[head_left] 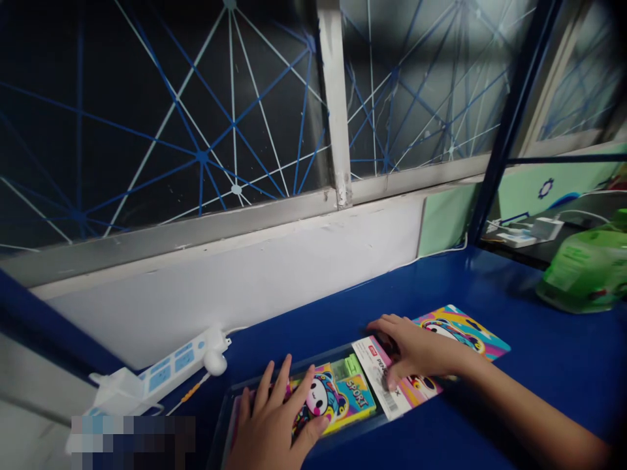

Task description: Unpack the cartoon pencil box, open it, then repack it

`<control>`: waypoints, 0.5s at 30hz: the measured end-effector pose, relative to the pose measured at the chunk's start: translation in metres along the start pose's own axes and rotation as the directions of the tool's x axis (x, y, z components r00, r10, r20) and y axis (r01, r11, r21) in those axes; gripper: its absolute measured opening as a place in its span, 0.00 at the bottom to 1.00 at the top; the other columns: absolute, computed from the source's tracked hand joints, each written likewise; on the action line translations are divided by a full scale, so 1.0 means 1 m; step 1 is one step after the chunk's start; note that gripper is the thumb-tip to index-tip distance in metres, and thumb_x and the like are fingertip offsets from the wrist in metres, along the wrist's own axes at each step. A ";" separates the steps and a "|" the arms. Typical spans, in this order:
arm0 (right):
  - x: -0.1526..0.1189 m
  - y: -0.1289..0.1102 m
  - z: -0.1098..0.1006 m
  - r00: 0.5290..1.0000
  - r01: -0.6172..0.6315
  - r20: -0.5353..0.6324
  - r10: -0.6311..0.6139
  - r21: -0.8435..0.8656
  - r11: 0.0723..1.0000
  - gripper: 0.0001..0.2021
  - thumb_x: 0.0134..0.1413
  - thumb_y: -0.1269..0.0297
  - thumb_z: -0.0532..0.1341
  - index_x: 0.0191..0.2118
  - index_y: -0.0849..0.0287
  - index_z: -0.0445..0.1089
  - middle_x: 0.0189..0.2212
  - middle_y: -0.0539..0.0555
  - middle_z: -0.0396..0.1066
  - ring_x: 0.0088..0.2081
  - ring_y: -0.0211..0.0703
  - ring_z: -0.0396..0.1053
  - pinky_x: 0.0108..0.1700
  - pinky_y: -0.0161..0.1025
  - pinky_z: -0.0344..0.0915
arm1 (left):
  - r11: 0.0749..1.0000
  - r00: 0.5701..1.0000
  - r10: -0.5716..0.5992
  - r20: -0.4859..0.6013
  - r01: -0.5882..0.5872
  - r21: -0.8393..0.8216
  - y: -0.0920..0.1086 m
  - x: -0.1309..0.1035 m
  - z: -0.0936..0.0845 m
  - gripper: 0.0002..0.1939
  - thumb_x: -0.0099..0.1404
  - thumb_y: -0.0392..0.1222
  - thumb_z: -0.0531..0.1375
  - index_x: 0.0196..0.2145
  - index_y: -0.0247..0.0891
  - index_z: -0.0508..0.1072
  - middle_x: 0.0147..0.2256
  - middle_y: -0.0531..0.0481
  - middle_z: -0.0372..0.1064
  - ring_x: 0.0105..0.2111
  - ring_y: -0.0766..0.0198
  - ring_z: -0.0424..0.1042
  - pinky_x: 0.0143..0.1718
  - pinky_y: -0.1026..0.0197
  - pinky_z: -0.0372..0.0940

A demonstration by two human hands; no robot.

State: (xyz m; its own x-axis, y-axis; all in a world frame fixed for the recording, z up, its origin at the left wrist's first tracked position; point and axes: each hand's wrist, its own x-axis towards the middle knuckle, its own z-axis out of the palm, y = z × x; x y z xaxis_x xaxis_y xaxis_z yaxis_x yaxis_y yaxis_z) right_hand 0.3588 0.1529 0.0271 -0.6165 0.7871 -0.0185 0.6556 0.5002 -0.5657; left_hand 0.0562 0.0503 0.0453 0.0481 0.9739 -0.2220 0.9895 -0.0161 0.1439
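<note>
A long clear tray (223, 418) lies on the blue table, holding a colourful box (360, 395) marked SPORT with a cartoon figure and a small green item (351, 365). My left hand (279, 418) rests over the left part of the tray and box, fingers spread. Across the tray's right end is a white label (377, 375) with a barcode. My right hand (416, 349) reaches over the label and the pink patterned piece beside it, thumb and fingers curved; what lies under the fingers is partly hidden. A bright printed card (482, 336) extends beyond my right hand.
On the left of the blue table (421, 287) lies a white power strip (183, 362) with plugs and a cable. A green plastic bag (582, 267) stands at the right. Behind are a low white wall, windows and a blue post (504, 124).
</note>
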 end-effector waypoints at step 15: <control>0.021 -0.029 0.036 0.930 -0.035 -0.368 0.002 -0.084 0.996 0.35 0.50 0.39 0.67 0.56 0.58 0.62 0.47 0.60 0.70 0.47 0.56 0.68 0.48 0.48 0.60 | 0.965 0.967 0.251 -0.044 -0.254 -0.072 0.039 -0.004 0.018 0.54 0.55 0.74 0.55 0.69 0.42 0.44 0.70 0.37 0.28 0.69 0.36 0.32 0.62 0.21 0.34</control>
State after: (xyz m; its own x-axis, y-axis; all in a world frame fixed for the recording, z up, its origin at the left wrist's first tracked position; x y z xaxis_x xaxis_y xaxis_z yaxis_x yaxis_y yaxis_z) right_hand 0.3113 0.1416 0.0136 -0.4112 0.8657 0.2854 0.7114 0.5006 -0.4933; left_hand 0.0970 0.0414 0.0340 0.2893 0.9475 -0.1361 0.9324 -0.2467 0.2643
